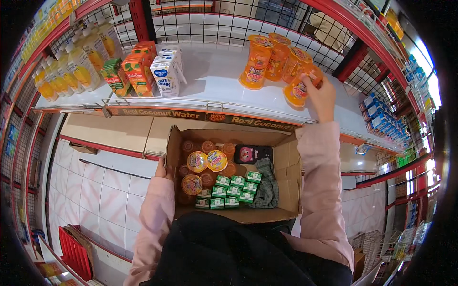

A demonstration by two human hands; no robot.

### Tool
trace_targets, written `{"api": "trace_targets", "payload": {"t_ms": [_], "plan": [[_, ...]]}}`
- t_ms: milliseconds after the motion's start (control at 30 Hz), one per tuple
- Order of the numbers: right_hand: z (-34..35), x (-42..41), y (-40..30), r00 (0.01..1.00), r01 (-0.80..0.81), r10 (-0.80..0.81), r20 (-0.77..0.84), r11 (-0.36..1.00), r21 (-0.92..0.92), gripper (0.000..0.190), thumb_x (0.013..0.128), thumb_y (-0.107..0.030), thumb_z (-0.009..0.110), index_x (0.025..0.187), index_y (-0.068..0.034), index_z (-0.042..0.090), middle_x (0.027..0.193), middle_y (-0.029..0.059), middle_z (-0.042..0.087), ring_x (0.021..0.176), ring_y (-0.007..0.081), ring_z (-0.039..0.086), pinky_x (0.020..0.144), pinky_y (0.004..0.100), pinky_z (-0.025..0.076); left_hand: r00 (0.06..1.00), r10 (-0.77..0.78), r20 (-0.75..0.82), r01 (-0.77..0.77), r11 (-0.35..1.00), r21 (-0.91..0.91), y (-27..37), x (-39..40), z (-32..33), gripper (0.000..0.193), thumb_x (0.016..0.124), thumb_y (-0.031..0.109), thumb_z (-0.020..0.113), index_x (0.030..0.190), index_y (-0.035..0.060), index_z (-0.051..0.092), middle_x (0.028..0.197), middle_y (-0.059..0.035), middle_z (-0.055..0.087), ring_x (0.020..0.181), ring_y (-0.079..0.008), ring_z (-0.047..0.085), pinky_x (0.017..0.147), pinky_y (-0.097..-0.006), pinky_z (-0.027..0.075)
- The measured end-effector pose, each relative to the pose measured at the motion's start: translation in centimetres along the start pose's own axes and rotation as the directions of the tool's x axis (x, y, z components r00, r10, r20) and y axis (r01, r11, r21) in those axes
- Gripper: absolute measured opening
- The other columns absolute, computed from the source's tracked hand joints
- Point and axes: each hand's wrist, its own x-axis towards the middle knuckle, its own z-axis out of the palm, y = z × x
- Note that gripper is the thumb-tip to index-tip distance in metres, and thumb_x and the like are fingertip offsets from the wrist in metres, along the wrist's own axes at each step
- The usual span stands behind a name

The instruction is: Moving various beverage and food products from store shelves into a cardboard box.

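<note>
My right hand [320,94] grips the upper part of an orange jelly drink cup [296,93], slightly tilted at the front of the white shelf [218,75]. Behind and left of it stand several more orange jelly drink cups [254,64] with printed lids. With my left hand [164,169] I hold the left wall of an open cardboard box [288,186] close to my body; part of that hand is hidden. Inside lie orange cups [196,161], small green-and-white cartons [233,191], a grey cloth [266,186] and a dark phone case with a pink bear [263,154].
Drink cartons [137,73] and lemon water bottles [84,59] stand left on the shelf. A wire rail [214,106] runs along its front edge, black wire mesh [200,26] behind. Blue packs [384,116] sit at right; a red slatted plastic item [73,250] stands lower left.
</note>
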Motion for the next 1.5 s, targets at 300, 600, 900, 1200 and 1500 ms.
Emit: {"api": "trace_targets", "payload": {"t_ms": [300, 600, 900, 1200, 1500], "plan": [[-7.1, -8.1, -6.2, 0.876, -0.071, -0.254, 0.411, 0.774, 0.629, 0.048, 0.070, -0.026, 0.072, 0.105, 0.001, 0.054, 0.083, 0.0034, 0.062, 0.074, 0.0117, 0.058, 0.072, 0.0267, 0.046, 0.946, 0.261, 0.192, -0.307, 0.910, 0.278, -2.0, 0.0, -2.7, 0.049, 0.083, -0.005, 0.032, 0.129, 0.0102, 0.035, 0.123, -0.0088, 0.045, 0.109, -0.0214, 0.046, 0.092, -0.0305, 0.040], [4.6, -16.4, -0.9, 0.560, 0.408, -0.253, 0.789, 0.913, 0.003, 0.040, 0.068, -0.026, 0.068, 0.096, -0.006, 0.048, 0.081, 0.0150, 0.062, 0.070, 0.0336, 0.061, 0.061, 0.0407, 0.050, 0.991, -0.096, 0.089, 0.108, 0.984, -0.140, 0.7, 0.3, -1.0, 0.041, 0.091, 0.019, 0.039, 0.131, 0.0086, 0.036, 0.126, -0.0074, 0.047, 0.114, -0.0202, 0.046, 0.094, -0.0300, 0.040], [9.7, -19.0, 4.2, 0.434, 0.476, -0.270, 0.859, 0.879, 0.036, 0.046, 0.069, -0.027, 0.065, 0.105, -0.007, 0.044, 0.083, 0.0142, 0.061, 0.072, 0.0338, 0.061, 0.063, 0.0431, 0.050, 0.999, 0.031, 0.032, -0.030, 0.999, -0.016, 0.2, -1.3, 0.0, 0.037, 0.091, 0.018, 0.040, 0.127, 0.0074, 0.039, 0.122, -0.0081, 0.049, 0.111, -0.0200, 0.047, 0.092, -0.0301, 0.041], [0.1, -10.3, -7.2, 0.554, 0.171, -0.534, 0.639, 0.824, 0.541, 0.023, 0.080, -0.020, 0.063, 0.095, -0.006, 0.056, 0.085, 0.0090, 0.062, 0.072, 0.0187, 0.062, 0.059, 0.0310, 0.048, 1.000, 0.019, 0.012, -0.018, 0.998, -0.065, -0.1, -1.9, 0.7, 0.033, 0.090, 0.015, 0.041, 0.122, 0.0063, 0.041, 0.116, -0.0090, 0.050, 0.107, -0.0198, 0.048, 0.089, -0.0302, 0.042], [5.9, 0.6, -7.3, 0.922, 0.228, -0.116, 0.368, 0.934, -0.276, 0.046, 0.073, -0.046, 0.064, 0.094, -0.005, 0.061, 0.085, 0.0131, 0.064, 0.080, 0.0291, 0.063, 0.069, 0.0366, 0.048, 0.998, -0.040, 0.045, 0.049, 0.974, -0.220, -0.3, 0.0, -0.2, 0.030, 0.090, 0.020, 0.042, 0.117, 0.0064, 0.045, 0.111, -0.0090, 0.053, 0.102, -0.0197, 0.050, 0.085, -0.0301, 0.044]]}}
